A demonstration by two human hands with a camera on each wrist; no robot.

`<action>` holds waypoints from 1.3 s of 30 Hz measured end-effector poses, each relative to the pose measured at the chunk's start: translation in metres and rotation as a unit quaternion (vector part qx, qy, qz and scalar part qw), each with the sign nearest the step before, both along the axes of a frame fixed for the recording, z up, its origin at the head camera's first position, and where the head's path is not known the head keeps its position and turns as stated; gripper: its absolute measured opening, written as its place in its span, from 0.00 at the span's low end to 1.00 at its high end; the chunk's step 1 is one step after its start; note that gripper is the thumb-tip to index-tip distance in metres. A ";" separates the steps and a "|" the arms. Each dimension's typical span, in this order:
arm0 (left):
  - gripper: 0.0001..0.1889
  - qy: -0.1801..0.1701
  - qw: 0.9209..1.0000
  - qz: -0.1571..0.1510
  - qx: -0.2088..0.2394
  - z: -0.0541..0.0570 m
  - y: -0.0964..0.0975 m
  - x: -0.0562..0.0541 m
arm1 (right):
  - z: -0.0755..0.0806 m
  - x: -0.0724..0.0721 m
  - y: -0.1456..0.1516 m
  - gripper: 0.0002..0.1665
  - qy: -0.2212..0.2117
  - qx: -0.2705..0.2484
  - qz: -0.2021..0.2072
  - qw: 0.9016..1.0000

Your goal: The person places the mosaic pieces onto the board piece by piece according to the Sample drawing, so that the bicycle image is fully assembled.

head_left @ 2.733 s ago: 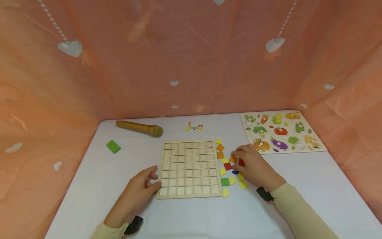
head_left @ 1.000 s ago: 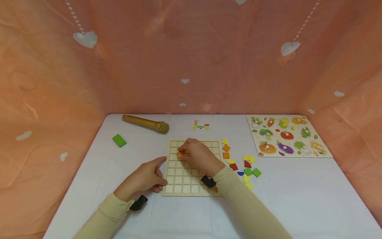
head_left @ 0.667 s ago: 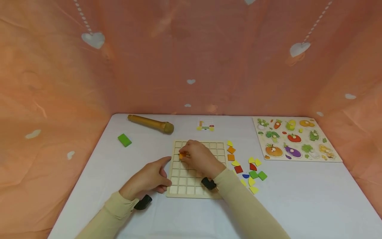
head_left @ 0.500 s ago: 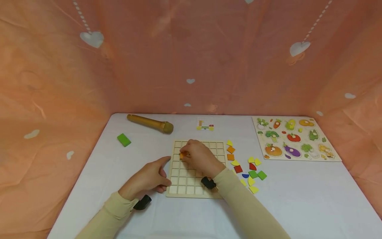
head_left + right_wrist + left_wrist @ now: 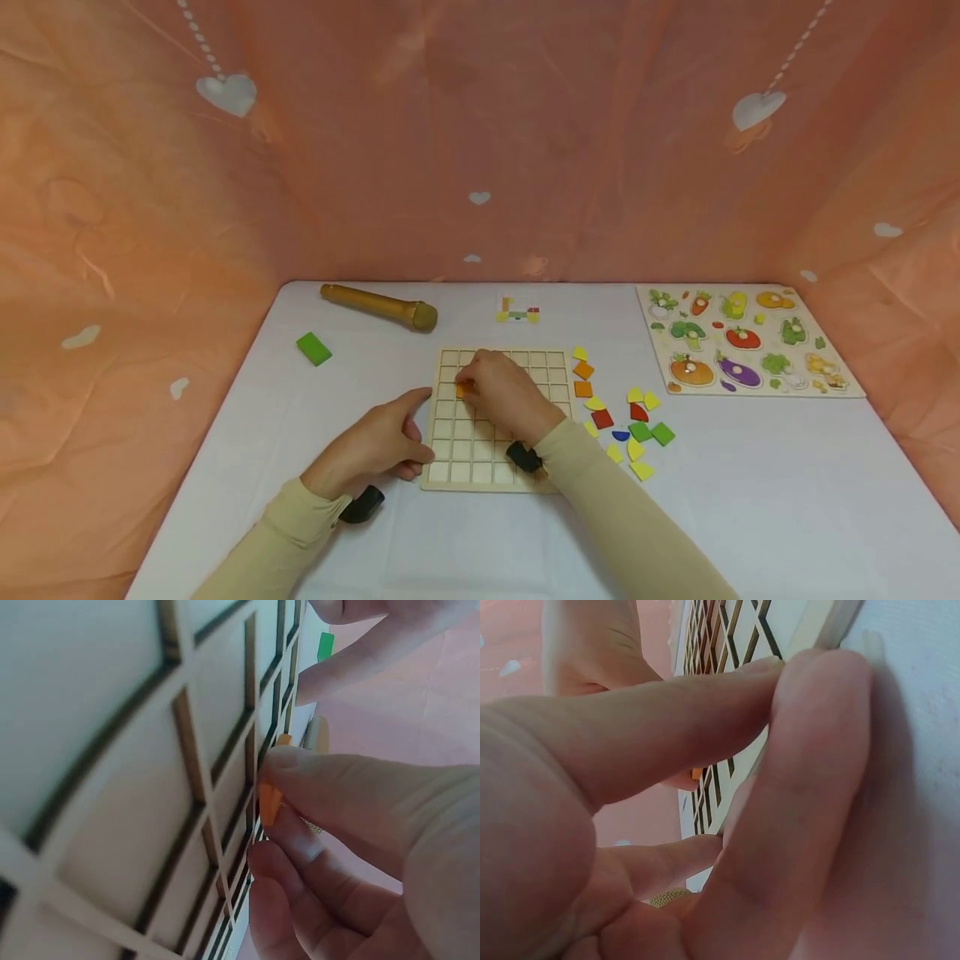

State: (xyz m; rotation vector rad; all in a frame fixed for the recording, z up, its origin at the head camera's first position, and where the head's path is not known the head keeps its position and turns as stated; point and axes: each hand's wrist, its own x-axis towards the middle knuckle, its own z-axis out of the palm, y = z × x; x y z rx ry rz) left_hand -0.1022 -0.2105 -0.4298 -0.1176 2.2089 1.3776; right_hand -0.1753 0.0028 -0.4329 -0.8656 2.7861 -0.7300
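A wooden grid board point(image 5: 480, 486) with square cells lies flat on the white table. Near its upper-left part my right hand point(image 5: 508, 393) pinches an orange square tile point(image 5: 463, 390) between thumb and fingers. The right wrist view shows the tile point(image 5: 269, 799) tilted against the grid's ridges; whether it sits in a cell is hidden. My left hand point(image 5: 369, 442) rests at the board's left edge, its thumb and index finger extended and touching the rim. Up close in the left wrist view, fingers point(image 5: 810, 750) lie along the board's side.
Right of the board lie loose tiles: two orange squares point(image 5: 583, 389), a red square point(image 5: 602, 418), green squares point(image 5: 663, 434), a blue half-circle point(image 5: 621, 436) and several yellow pieces. Behind are a pattern card point(image 5: 517, 316), a gold microphone point(image 5: 375, 305) and a vegetable puzzle point(image 5: 750, 386). A green block point(image 5: 313, 348) lies left.
My right hand has moved from the loose tiles to the board's upper left, bringing an orange tile. My left index finger has stretched along the board's edge. Lately the hands have barely moved.
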 end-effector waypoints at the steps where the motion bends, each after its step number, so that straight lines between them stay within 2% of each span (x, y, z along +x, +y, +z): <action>1: 0.53 0.000 1.000 0.000 0.000 0.000 0.000 0.000 | 0.000 0.000 0.000 0.12 0.000 0.000 -0.001 1.000; 16: 0.53 0.000 1.000 -0.003 -0.003 0.001 0.000 -0.001 | 0.000 0.000 -0.002 0.13 -0.005 0.008 -0.005 1.000; 21: 0.52 -0.002 1.000 -0.002 0.002 0.001 0.000 -0.001 | 0.004 -0.002 0.006 0.13 -0.008 -0.003 -0.009 1.000; 25: 0.54 -0.005 1.000 -0.003 0.005 0.000 -0.002 0.000 | 0.009 -0.002 0.027 0.14 -0.004 -0.015 -0.036 0.999; 33: 0.55 -0.015 1.000 -0.005 0.017 -0.002 -0.009 0.002 | 0.008 0.001 0.098 0.13 -0.014 -0.009 -0.108 0.994; 39: 0.54 0.004 1.000 -0.021 0.019 -0.004 -0.009 0.000 | 0.004 -0.002 0.141 0.11 -0.030 0.008 -0.171 0.985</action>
